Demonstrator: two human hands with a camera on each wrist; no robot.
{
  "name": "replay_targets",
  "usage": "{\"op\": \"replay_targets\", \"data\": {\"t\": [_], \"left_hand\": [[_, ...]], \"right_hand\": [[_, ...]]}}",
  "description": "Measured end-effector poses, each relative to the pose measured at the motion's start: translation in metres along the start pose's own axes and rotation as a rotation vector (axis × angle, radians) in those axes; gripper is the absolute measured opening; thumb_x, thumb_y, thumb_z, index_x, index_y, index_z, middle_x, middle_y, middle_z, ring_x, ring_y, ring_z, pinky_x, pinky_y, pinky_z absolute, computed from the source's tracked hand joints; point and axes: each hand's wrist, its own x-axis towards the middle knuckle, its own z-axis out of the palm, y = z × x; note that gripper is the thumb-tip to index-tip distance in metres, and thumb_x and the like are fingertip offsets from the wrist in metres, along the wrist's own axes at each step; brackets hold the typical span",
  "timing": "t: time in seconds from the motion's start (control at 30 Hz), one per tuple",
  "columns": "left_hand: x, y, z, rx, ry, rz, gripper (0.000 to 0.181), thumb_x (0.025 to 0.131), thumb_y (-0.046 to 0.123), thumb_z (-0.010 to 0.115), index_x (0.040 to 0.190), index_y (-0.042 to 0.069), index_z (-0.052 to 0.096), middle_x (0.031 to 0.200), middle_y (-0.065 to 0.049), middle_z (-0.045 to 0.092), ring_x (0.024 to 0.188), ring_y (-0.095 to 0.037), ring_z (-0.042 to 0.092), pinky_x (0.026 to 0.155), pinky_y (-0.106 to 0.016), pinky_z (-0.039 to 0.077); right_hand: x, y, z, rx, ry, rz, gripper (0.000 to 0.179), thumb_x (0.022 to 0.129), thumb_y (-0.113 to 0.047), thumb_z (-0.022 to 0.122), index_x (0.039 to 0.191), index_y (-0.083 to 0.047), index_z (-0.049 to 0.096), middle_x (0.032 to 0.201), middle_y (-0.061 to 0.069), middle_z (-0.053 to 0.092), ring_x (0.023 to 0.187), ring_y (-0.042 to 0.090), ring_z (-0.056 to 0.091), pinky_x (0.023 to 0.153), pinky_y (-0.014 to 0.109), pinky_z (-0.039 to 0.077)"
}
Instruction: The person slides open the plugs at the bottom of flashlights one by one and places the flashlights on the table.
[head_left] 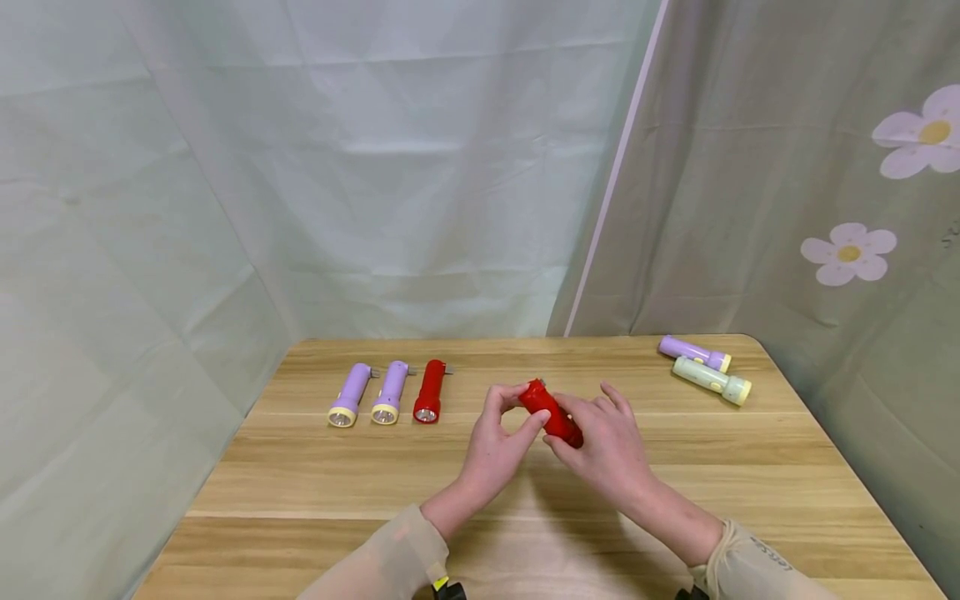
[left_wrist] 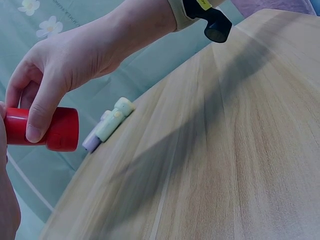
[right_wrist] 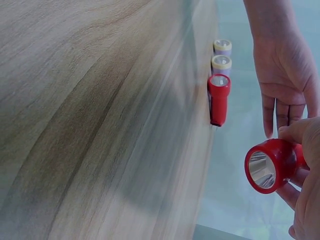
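Hands grip a glossy, cylindrical red flashlight.

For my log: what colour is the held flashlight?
The held flashlight is red, clearest in left wrist view.

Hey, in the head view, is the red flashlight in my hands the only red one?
No, besides the held red flashlight, a second red flashlight lies on the table, beside a purple flashlight.

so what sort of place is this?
Probably a makeshift workstation or recording booth, not an ordinary room: hanging curtains, flower-printed on one side, close in the wood-grain table, which carries little beyond flashlights, three lined up and two together.
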Motion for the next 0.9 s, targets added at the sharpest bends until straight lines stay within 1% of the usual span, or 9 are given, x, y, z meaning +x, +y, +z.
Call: {"op": "replay_targets", "data": {"t": [0.07, 0.23, 0.4, 0.63, 0.8, 0.9], "left_hand": [[-0.0001, 0.0, -0.0002, 0.003, 0.0, -0.002, 0.046, 0.095, 0.039, 0.074, 0.132, 0.026, 0.05, 0.13, 0.009, 0.062, 0.129, -0.021, 0.05, 0.088, -0.038, 0.057], [0.0003, 0.0002, -0.0002, 0.001, -0.002, -0.002, 0.046, 0.095, 0.039, 0.074, 0.132, 0.026, 0.05, 0.13, 0.009, 0.062, 0.129, -0.021, 0.05, 0.091, -0.044, 0.056], [0.0002, 0.0003, -0.0004, -0.001, -0.003, 0.007, 0.046, 0.096, 0.038, 0.073, 0.133, 0.025, 0.05, 0.13, 0.007, 0.062, 0.129, -0.024, 0.05, 0.092, -0.048, 0.054], [-0.0001, -0.0001, -0.0007, -0.001, -0.007, 0.008, 0.046, 0.096, 0.038, 0.073, 0.134, 0.026, 0.05, 0.129, 0.007, 0.062, 0.129, -0.024, 0.051, 0.096, -0.055, 0.05], [-0.0002, -0.0004, -0.0007, 0.003, -0.007, 0.006, 0.046, 0.096, 0.039, 0.073, 0.134, 0.026, 0.05, 0.13, 0.007, 0.062, 0.129, -0.024, 0.051, 0.097, -0.056, 0.049], [-0.0005, -0.0006, -0.0007, 0.01, -0.006, -0.003, 0.046, 0.096, 0.04, 0.073, 0.134, 0.027, 0.05, 0.13, 0.009, 0.062, 0.129, -0.023, 0.05, 0.096, -0.054, 0.05]], "right_hand": [[0.0001, -0.0001, 0.0, 0.001, -0.003, 0.003, 0.055, 0.073, -0.023, 0.093, 0.122, -0.01, 0.072, 0.105, 0.001, 0.076, 0.086, 0.023, 0.068, 0.114, 0.058, 0.029], [0.0003, -0.0003, 0.0001, -0.003, -0.009, 0.005, 0.055, 0.073, -0.023, 0.093, 0.122, -0.01, 0.072, 0.105, 0.001, 0.076, 0.086, 0.023, 0.068, 0.115, 0.057, 0.028], [0.0001, -0.0001, 0.0004, -0.003, -0.015, 0.009, 0.055, 0.074, -0.023, 0.093, 0.122, -0.011, 0.071, 0.106, 0.001, 0.076, 0.085, 0.022, 0.067, 0.116, 0.056, 0.028], [-0.0003, 0.0004, 0.0009, -0.004, -0.015, 0.006, 0.055, 0.074, -0.023, 0.093, 0.122, -0.011, 0.071, 0.106, 0.001, 0.076, 0.085, 0.023, 0.068, 0.115, 0.056, 0.029], [-0.0007, 0.0006, 0.0012, -0.002, -0.015, 0.003, 0.054, 0.074, -0.024, 0.093, 0.122, -0.011, 0.072, 0.105, 0.001, 0.076, 0.084, 0.022, 0.067, 0.115, 0.056, 0.029], [-0.001, 0.0007, 0.0013, -0.002, -0.015, 0.002, 0.055, 0.074, -0.024, 0.093, 0.122, -0.011, 0.071, 0.105, 0.001, 0.076, 0.084, 0.022, 0.067, 0.115, 0.056, 0.029]]}}
